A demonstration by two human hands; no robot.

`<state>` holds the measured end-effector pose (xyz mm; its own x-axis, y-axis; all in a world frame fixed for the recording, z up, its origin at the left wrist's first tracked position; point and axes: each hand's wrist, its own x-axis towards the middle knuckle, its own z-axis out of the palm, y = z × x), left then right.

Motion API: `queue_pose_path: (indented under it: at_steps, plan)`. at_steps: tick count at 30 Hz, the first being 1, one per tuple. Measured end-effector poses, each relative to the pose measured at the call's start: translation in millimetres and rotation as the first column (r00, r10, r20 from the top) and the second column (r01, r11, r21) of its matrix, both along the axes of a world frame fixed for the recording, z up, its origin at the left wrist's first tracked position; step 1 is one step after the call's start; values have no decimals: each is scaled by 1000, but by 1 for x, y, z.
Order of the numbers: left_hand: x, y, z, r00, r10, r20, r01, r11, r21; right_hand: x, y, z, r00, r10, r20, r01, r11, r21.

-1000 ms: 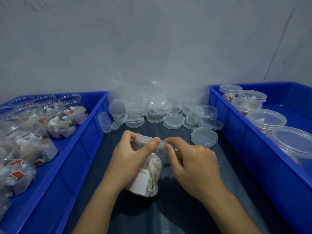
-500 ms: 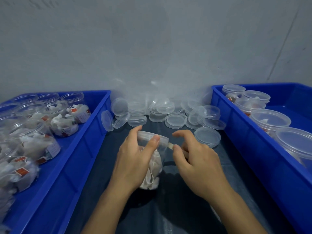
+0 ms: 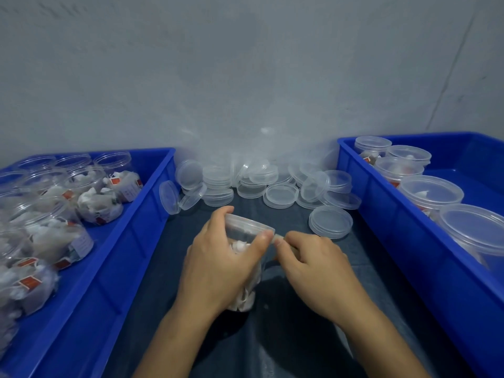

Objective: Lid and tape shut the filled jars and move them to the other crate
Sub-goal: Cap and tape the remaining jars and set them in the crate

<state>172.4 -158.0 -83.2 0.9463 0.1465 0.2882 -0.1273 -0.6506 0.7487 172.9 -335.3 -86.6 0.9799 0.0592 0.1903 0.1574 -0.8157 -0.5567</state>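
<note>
Taping stage: my left hand (image 3: 218, 264) gripped the lidded jar (image 3: 246, 266), now tilted above the surface (image 3: 169, 268); my right hand (image 3: 313, 264) pinched tape (image 3: 278, 237), drawn further around the lid seam.

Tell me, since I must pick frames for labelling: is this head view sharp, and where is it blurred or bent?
Head view: hands and jar fairly sharp; lid pile hazy against the wall; left crate jars smeared at the edge; crate rims bow from wide-angle distortion.
</note>
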Motion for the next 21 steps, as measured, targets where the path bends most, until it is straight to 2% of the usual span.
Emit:
queue_pose_path:
  at_steps: [3, 6, 15, 21]
  plan:
    - [-4, -8, 1, 999, 18, 45, -22, 994, 108, 1, 0, 0, 993, -23, -115, 21, 1000, -16]
    - [-5, -11, 0, 998, 8, 55, -15, 991, 131, 1, 2, 1, 987, -14, -158, 19, 999, 32]
    - [-4, -11, -1, 997, 75, -18, -73, 992, 101, -2, 1, 4, 999, 19, -37, -16, 997, 80]
    - [0, -6, -2, 998, 54, -25, -52, 998, 43, -6, -9, 9, 998, 58, 24, -60, 996, 68]
